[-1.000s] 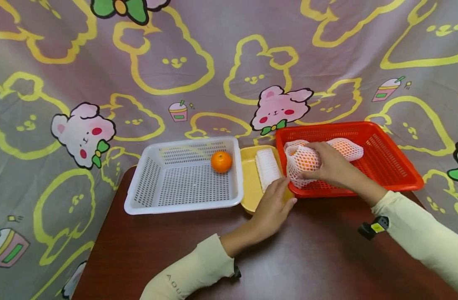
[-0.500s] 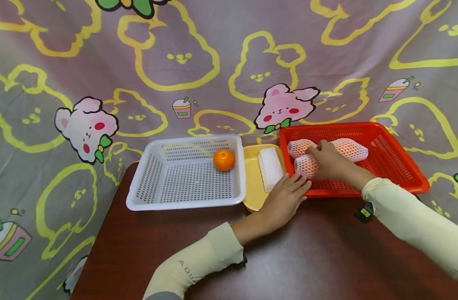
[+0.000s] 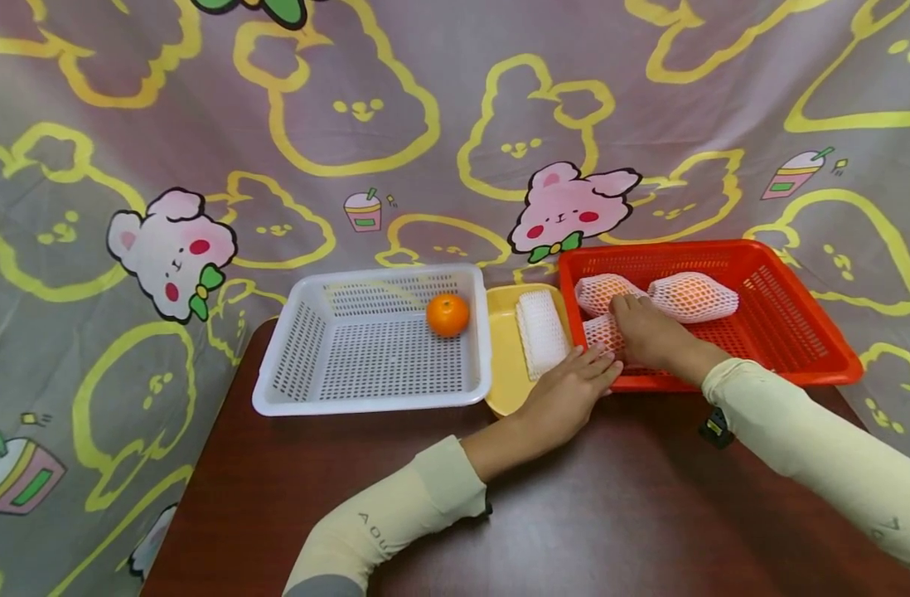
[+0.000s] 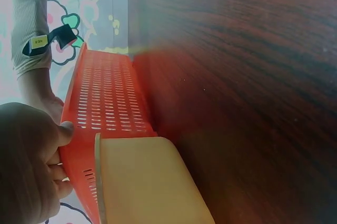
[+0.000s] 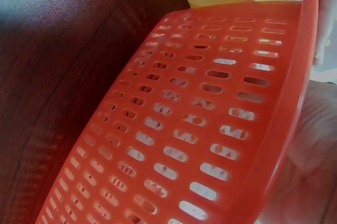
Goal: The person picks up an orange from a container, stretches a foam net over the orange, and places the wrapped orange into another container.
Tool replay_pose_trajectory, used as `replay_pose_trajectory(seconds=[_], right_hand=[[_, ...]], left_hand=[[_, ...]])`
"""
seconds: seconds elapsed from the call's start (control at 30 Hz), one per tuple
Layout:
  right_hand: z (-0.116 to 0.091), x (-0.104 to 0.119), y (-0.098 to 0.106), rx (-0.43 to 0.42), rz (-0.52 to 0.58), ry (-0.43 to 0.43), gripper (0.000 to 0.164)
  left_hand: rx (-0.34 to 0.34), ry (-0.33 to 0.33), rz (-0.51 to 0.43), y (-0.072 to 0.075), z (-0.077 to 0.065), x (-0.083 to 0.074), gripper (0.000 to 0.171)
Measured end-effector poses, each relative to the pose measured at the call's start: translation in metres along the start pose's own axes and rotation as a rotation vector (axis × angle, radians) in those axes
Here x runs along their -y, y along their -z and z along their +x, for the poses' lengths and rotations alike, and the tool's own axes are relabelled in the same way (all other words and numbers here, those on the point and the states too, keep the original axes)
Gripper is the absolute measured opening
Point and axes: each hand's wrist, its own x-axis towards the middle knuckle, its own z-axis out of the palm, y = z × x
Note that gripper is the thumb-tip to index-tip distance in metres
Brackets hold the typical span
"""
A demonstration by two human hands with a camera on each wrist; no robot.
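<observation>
My right hand reaches down into the red basket and grips an orange in a white foam net at the basket's front left corner. Its fingertips are partly hidden. My left hand rests on that same corner, straight fingers over the rim beside the netted orange. In the left wrist view, the left thumb lies at the red rim. Two more netted oranges, one at the back left and one in the middle, lie in the basket.
A yellow tray with a stack of white foam nets stands left of the red basket. Further left is a white basket with a bare orange. A patterned curtain hangs behind the dark wooden table.
My right hand has lowered the netted orange into the red basket's front left corner. My left hand has moved right, from over the yellow tray's edge to the red rim.
</observation>
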Motion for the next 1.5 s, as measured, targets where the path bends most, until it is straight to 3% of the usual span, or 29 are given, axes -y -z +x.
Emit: replay_pose_trajectory(seconds=[0.57, 0.9, 1.03, 1.17, 1.27, 1.33, 1.4, 1.5], right_hand=[[-0.005, 0.002, 0.005, -0.022, -0.034, -0.013, 0.071], [-0.01, 0.003, 0.006, -0.033, -0.038, 0.008, 0.067], [-0.011, 0.004, 0.008, -0.021, -0.021, -0.008, 0.069], [-0.01, 0.005, 0.01, -0.02, 0.0, -0.008, 0.071], [-0.008, 0.005, 0.012, -0.018, 0.009, -0.018, 0.074], [-0.006, 0.007, 0.015, -0.017, 0.023, -0.03, 0.074], [-0.004, 0.01, 0.02, -0.02, 0.045, -0.042, 0.071], [0.003, 0.019, 0.029, -0.058, 0.066, -0.037, 0.065]], left_hand=[[-0.047, -0.003, -0.015, -0.006, -0.002, 0.0, 0.041], [-0.07, 0.009, -0.026, -0.01, -0.005, -0.001, 0.044], [-0.063, 0.004, -0.039, -0.007, -0.007, 0.0, 0.044], [-0.093, 0.004, -0.123, 0.003, -0.009, 0.008, 0.043], [-0.146, 0.042, -0.201, 0.019, -0.015, 0.021, 0.043], [-0.165, 0.104, -0.254, 0.032, -0.021, 0.031, 0.044], [-0.189, 0.185, -0.292, 0.043, -0.029, 0.044, 0.044], [-0.203, 0.357, -0.373, 0.056, -0.039, 0.07, 0.046]])
